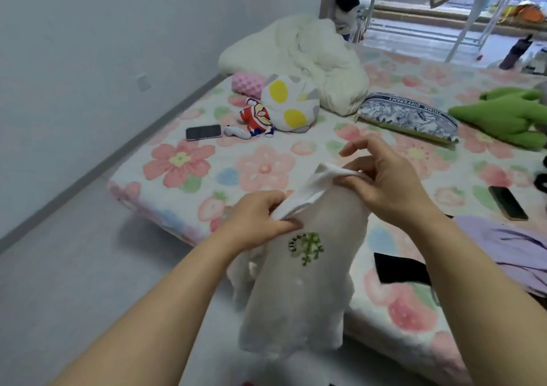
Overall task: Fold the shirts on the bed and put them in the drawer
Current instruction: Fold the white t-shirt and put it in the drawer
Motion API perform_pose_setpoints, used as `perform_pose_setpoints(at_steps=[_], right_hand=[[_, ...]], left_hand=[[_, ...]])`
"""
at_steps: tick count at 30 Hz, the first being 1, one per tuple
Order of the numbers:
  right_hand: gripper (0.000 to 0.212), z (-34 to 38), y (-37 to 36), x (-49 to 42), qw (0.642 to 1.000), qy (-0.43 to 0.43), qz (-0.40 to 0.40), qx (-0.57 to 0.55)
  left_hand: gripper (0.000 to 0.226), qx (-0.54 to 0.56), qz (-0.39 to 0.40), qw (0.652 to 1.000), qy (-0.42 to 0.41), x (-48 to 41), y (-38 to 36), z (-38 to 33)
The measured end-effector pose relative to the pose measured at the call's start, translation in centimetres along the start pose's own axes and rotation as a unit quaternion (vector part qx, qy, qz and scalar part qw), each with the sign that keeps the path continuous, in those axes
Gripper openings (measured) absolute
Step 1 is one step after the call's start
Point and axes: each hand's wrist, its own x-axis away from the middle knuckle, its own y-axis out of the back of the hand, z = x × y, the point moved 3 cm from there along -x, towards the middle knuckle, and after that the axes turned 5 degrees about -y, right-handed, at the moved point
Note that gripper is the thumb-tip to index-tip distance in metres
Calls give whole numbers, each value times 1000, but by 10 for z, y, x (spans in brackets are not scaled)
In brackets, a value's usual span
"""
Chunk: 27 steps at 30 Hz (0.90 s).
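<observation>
A white shirt (299, 296) with a small green emblem hangs in the air over the near corner of the bed (266, 166). My left hand (257, 219) pinches its top edge on the left. My right hand (384, 178) pinches the top edge higher up on the right, so the edge slants upward. The shirt's lower part dangles in front of the mattress side. A lilac garment (503, 249) lies crumpled on the bed at the right, with a black piece of cloth (399, 268) beside it. No drawer is in view.
On the flowered sheet lie a white duvet (310, 56), a round plush (290, 104) with a toy figure (257, 119), two phones (203, 132) (507, 203), a patterned pouch (408, 116) and a green plush (509, 116). Grey floor runs along the left wall.
</observation>
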Motion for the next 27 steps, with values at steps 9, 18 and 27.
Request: perform_pose_setpoints(at_steps=[9, 18, 27], right_hand=[[38, -36, -33, -63, 989, -96, -107, -17], [17, -105, -40, -144, 979, -179, -96, -12], [12, -113, -22, -188, 959, -220, -149, 100]], left_hand=[[35, -89, 20, 993, 72, -51, 68, 100], [21, -52, -27, 993, 104, -151, 103, 121], [12, -51, -56, 996, 46, -251, 127, 136]])
